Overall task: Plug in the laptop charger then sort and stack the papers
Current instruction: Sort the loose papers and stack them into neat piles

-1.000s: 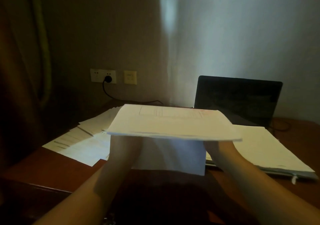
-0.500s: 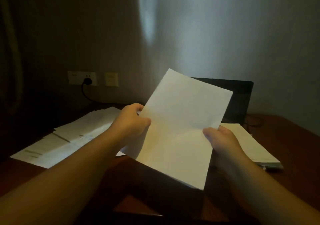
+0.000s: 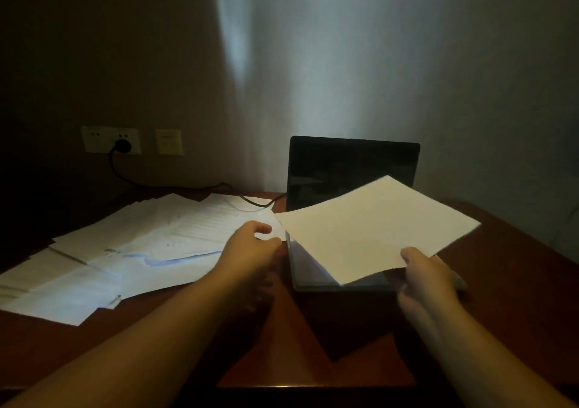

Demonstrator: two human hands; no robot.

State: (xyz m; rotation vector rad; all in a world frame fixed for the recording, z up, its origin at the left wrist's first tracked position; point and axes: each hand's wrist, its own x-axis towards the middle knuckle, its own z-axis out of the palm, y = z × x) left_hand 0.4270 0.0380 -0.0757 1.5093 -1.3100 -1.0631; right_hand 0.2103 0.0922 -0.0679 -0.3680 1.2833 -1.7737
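My right hand (image 3: 427, 274) pinches the near edge of a white sheet of paper (image 3: 372, 225) and holds it flat above the open black laptop (image 3: 351, 169), whose keyboard it hides. More paper lies under the sheet on the laptop's base. My left hand (image 3: 252, 243) has curled fingers at the right edge of the loose spread of papers (image 3: 141, 244) on the left of the table; whether it pinches a sheet I cannot make out. The black charger plug (image 3: 122, 145) sits in the wall socket (image 3: 109, 140), and its cable (image 3: 175, 185) runs over the papers to the laptop.
The brown wooden table (image 3: 501, 282) stands in a dim room corner. A second wall plate (image 3: 169, 141) is right of the socket. The table's front edge (image 3: 282, 387) is near my forearms. Dark shadow covers the far left.
The sheet went from both hands, held upright, to my right hand alone, laid flat over the laptop. My left hand let go and moved left to the loose papers.
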